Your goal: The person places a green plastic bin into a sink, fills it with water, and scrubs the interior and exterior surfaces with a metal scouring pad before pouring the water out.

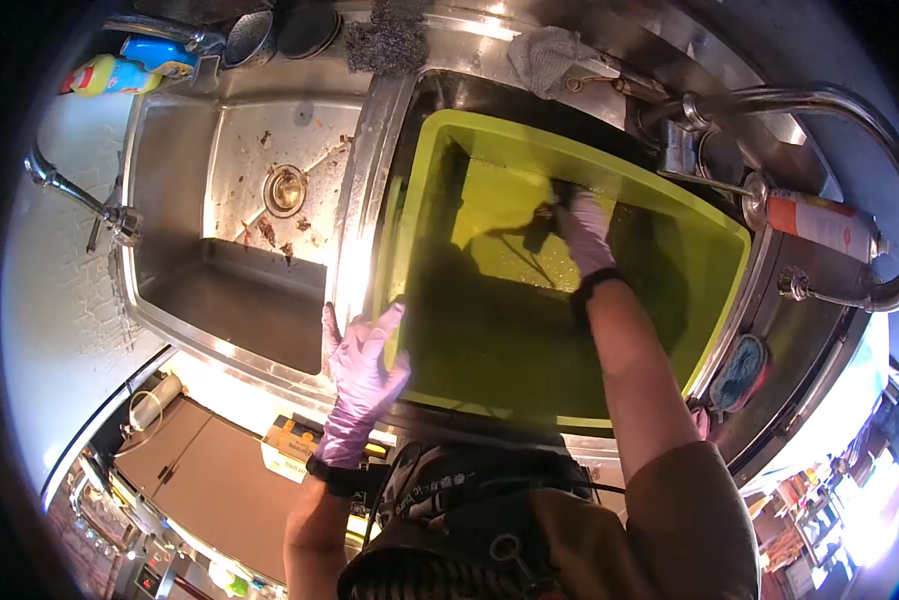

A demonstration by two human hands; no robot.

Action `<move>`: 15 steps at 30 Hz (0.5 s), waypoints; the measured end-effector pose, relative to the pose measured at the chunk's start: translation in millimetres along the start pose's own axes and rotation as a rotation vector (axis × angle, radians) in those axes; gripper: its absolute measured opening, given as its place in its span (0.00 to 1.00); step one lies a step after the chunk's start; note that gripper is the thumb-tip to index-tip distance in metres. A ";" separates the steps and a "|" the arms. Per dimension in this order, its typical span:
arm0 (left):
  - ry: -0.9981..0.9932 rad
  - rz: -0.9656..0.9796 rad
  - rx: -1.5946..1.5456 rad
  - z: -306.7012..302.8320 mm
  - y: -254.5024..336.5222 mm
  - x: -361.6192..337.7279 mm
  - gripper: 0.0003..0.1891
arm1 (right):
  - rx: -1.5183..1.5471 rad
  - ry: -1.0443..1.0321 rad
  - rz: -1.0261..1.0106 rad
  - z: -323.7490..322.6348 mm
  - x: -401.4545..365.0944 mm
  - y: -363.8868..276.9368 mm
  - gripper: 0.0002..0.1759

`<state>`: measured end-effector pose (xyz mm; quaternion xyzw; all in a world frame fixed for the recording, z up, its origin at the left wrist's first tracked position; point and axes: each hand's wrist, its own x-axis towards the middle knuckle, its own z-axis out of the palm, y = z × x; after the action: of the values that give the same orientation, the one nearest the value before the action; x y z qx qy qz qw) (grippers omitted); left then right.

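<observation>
A large yellow-green plastic tub sits in the right sink basin. My right hand, in a pink-purple glove, reaches deep inside it. Its fingers are closed on a dark scrubbing pad, mostly covered by the hand, pressed near the tub's far inner side. Wet specks and foam show on the tub floor around it. My left hand, gloved alike, lies with fingers spread at the tub's left rim, by the metal divider between the basins. Nothing is visible inside that hand.
The left sink basin has food scraps around its drain. Steel wool and a grey cloth lie on the back ledge. A curved faucet, a spray can and a sponge are on the right.
</observation>
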<state>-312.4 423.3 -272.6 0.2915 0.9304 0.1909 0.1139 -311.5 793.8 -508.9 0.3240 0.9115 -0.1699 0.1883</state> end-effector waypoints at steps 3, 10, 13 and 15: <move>-0.010 -0.009 -0.043 -1.0 1.1 0.1 0.36 | 0.558 0.236 0.220 4.8 -5.2 76.7 0.17; 0.053 -0.063 -0.150 -1.7 11.9 17.1 0.44 | 2.231 0.406 0.423 50.4 -6.1 -37.6 0.17; 0.057 -0.099 -0.076 -0.8 19.3 23.7 0.39 | 2.418 -0.010 0.315 101.8 20.2 -126.4 0.24; 0.099 -0.112 -0.025 8.5 13.9 24.4 0.38 | 1.527 0.090 0.037 117.9 29.5 -164.2 0.22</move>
<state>-322.4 450.5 -276.8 0.2275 0.9473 0.2099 0.0820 -412.7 638.2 -594.1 0.3858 0.5422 -0.7363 -0.1225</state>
